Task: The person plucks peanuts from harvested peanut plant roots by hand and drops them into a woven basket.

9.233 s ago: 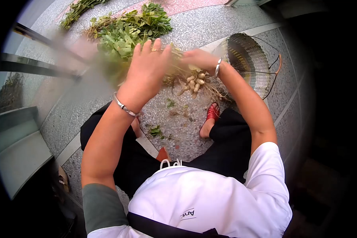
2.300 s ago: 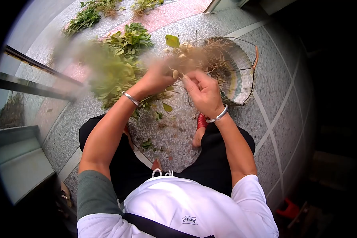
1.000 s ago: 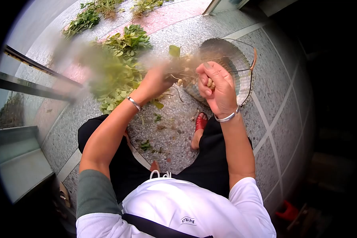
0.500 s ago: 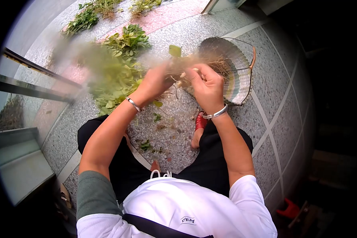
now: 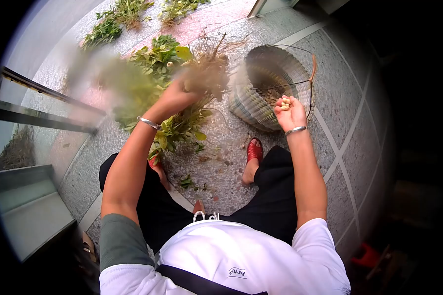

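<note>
My left hand (image 5: pixel 173 97) is closed around a peanut plant (image 5: pixel 212 69), its tangled brown roots pointing up and away; the roots are partly blurred. A few pale pods hang near the stems. My right hand (image 5: pixel 292 117), palm up, holds several light peanuts (image 5: pixel 285 103) in its curled fingers at the near right rim of a woven basket (image 5: pixel 253 109). Inside that basket lie more peanuts (image 5: pixel 271 94). Its wire handle with an orange grip (image 5: pixel 313 69) leans to the right.
Leafy green plants (image 5: pixel 157 56) lie on the speckled floor under and beyond my left hand. More bunches (image 5: pixel 103 30) are at the far left. Leaf scraps (image 5: pixel 187 183) lie between my feet in red sandals (image 5: pixel 254 150). A metal-framed door (image 5: pixel 44 120) stands left.
My right hand has moved right, away from the roots to the basket, with peanuts in it. My left hand has shifted slightly left with the plant, its roots now raised.
</note>
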A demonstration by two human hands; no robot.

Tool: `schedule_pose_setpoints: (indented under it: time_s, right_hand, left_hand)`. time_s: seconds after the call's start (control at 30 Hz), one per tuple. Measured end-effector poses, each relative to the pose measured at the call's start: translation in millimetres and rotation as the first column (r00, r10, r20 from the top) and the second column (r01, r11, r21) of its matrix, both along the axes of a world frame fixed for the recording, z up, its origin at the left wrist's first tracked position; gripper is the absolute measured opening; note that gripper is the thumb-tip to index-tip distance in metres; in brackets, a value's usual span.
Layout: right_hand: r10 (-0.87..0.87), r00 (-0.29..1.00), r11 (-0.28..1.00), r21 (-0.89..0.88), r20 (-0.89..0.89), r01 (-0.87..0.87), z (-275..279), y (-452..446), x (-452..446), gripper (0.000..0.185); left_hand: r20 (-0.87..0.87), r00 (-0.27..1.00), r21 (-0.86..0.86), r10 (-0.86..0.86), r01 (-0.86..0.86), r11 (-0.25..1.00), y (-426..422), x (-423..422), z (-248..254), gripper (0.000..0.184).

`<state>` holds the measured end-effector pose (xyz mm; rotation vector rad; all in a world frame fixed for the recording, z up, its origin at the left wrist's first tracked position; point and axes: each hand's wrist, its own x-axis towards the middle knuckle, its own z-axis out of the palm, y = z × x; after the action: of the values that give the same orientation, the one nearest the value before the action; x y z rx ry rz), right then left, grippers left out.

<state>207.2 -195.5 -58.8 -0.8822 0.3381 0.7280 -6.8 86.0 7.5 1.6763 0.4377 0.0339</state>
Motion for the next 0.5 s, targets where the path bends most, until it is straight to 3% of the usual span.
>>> schedule_pose_setpoints:
  time_s: [0.1, 0.13, 0.23, 0.3, 0.37, 0.43, 0.5]
  right_hand:
    - [-0.373, 0.925, 0.911, -0.217, -0.077, 0.350, 14, 7, 7, 0.040]
    - [-0.330, 0.944, 0.921, -0.213, 0.015, 0.326, 12, 1, 11, 0.056]
    - [-0.149, 0.976, 0.830, -0.516, 0.159, 0.210, 2, -2, 15, 0.056]
    - [0.114, 0.963, 0.787, -0.613, 0.245, 0.063, 36, 17, -18, 0.039]
    - [0.307, 0.841, 0.816, -0.578, 0.445, 0.008, 44, 31, -40, 0.026]
    - [0.348, 0.565, 0.877, -0.473, 0.748, 0.085, 67, 56, -74, 0.019]
    - [0.409, 0.308, 0.882, -0.459, 0.859, 0.108, 87, 74, -91, 0.019]
  left_hand:
    - [0.057, 0.998, -0.028, -0.002, 0.003, 1.000, -3, -3, -6, 0.049]
    - [0.046, 0.999, -0.018, -0.012, 0.013, 1.000, -5, -3, -5, 0.048]
    - [-0.013, 0.989, -0.051, -0.144, 0.143, 0.988, 1, -2, -15, 0.052]
    - [0.006, 0.990, -0.099, -0.138, 0.138, 0.985, -4, -3, -11, 0.040]
    - [-0.065, 0.983, -0.144, -0.171, 0.160, 0.977, -7, -6, 11, 0.028]
    - [-0.103, 0.976, -0.066, -0.194, 0.188, 0.980, -9, -4, 13, 0.024]
    - [-0.138, 0.963, -0.092, -0.232, 0.221, 0.971, -9, -1, 7, 0.024]
